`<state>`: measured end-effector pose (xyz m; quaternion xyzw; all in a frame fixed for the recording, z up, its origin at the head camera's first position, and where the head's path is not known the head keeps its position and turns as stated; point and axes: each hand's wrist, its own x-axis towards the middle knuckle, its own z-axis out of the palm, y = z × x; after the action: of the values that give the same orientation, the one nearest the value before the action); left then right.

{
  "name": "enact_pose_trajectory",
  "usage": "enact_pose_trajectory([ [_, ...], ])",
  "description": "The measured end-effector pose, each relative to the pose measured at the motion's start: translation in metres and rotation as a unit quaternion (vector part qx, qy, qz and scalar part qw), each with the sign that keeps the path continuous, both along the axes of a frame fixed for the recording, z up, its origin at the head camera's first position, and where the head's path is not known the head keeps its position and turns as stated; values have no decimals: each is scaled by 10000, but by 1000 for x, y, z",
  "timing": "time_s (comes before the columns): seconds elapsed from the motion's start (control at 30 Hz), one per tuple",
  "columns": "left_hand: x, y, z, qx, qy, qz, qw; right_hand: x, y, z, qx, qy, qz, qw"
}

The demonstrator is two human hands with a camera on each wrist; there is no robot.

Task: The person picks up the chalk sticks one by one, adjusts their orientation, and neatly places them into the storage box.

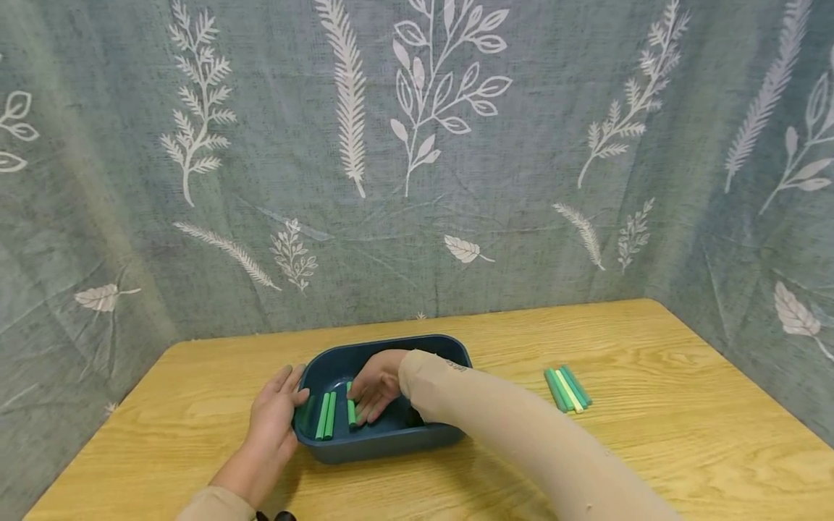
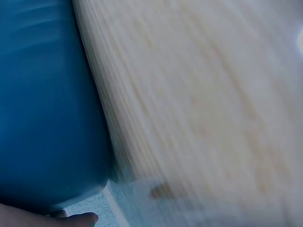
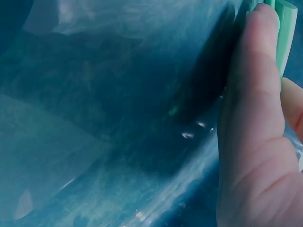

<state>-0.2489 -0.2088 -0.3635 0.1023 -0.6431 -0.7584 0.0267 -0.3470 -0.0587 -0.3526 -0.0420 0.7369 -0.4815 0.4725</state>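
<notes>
A dark blue rectangular bin (image 1: 384, 450) sits on the wooden table, its near wall facing me. My left hand (image 1: 272, 412) grips its left end, thumb over the rim and fingers along the outside. Reaching into the bin, my right hand (image 1: 378, 387) pinches a green stick (image 1: 352, 414) between thumb and fingers. In the right wrist view this green stick (image 3: 285, 38) shows beside a straight finger. Two more green sticks (image 1: 326, 416) lie side by side on the bin floor, left of the right hand. The right forearm hides part of the bin's right side.
To the right of the bin, several sticks (image 1: 568, 388) lie in a row on the table (image 1: 651, 434), green ones with a pale yellow one among them. A grey-green curtain (image 1: 521, 282) with white leaf prints hangs behind the table and at its sides.
</notes>
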Motion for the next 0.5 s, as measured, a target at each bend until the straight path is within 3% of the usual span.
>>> enact_pose_trajectory([
  [0.5, 1, 1, 0, 37, 26, -21, 10000, 3, -8, 0, -152, -213, 54, 9996],
])
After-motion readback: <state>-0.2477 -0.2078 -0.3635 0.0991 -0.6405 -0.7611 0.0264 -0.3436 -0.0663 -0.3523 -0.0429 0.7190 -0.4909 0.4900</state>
